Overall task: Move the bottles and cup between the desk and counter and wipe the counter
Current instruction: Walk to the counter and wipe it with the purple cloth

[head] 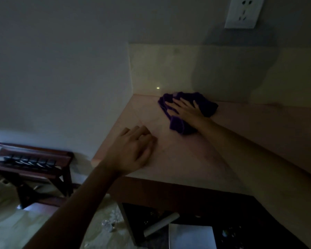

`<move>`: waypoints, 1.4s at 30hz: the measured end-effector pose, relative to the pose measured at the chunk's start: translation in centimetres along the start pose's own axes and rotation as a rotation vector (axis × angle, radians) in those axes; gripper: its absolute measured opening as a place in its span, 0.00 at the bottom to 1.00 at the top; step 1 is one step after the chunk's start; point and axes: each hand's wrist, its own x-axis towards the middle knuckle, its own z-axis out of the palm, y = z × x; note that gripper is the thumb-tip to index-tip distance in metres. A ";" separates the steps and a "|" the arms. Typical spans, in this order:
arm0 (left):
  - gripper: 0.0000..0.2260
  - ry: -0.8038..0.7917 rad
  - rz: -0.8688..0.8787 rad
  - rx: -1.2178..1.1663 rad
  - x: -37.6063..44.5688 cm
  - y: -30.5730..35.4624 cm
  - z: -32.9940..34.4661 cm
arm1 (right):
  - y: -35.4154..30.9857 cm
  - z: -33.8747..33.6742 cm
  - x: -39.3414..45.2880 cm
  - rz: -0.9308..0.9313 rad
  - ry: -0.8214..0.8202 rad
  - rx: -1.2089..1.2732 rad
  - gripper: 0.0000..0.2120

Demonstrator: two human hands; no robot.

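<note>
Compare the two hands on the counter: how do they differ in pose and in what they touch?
The right hand lies flat, fingers spread, on the purple cloth near the back corner. The left hand touches no cloth and rests with fingers curled near the front edge. Both are bare and rest on the counter.
</note>
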 end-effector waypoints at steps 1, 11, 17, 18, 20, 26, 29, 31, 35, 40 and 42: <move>0.16 0.011 -0.017 -0.012 -0.1 0.0 0.1 | -0.5 0.3 -1.7 -0.006 0.015 0.007 0.25; 0.18 0.087 -0.179 0.046 -4.3 -2.6 0.0 | -7.4 2.5 -18.5 -0.239 0.091 -0.005 0.24; 0.18 0.095 -0.201 0.067 -4.7 -3.8 0.3 | -8.0 2.3 -7.6 -0.265 0.048 0.000 0.24; 0.18 0.092 -0.202 0.058 -4.7 -3.8 0.4 | -8.2 2.2 -4.7 -0.255 0.036 0.002 0.24; 0.17 0.084 -0.215 0.048 -4.9 -4.0 0.4 | -8.9 2.0 0.8 -0.231 0.027 0.011 0.24; 0.16 0.115 -0.226 -0.005 -4.7 -4.2 0.7 | -11.1 2.0 9.3 -0.215 0.072 0.009 0.25; 0.17 0.162 -0.237 -0.045 -4.8 -3.9 0.9 | -11.4 2.1 8.3 -0.211 0.049 0.005 0.25; 0.16 0.225 -0.275 -0.121 -4.7 -3.6 0.5 | -12.0 2.1 6.1 -0.229 0.038 0.003 0.25; 0.15 0.398 -0.439 -0.368 -6.0 -3.9 0.2 | -14.1 2.9 -1.4 -0.351 0.034 0.010 0.24; 0.10 0.372 -0.517 -0.351 -10.5 -6.1 -0.7 | -16.4 3.9 -11.6 -0.517 0.055 -0.038 0.24; 0.10 0.317 -0.498 -0.314 -11.4 -7.0 -1.0 | -16.6 3.9 -13.1 -0.558 0.083 -0.067 0.24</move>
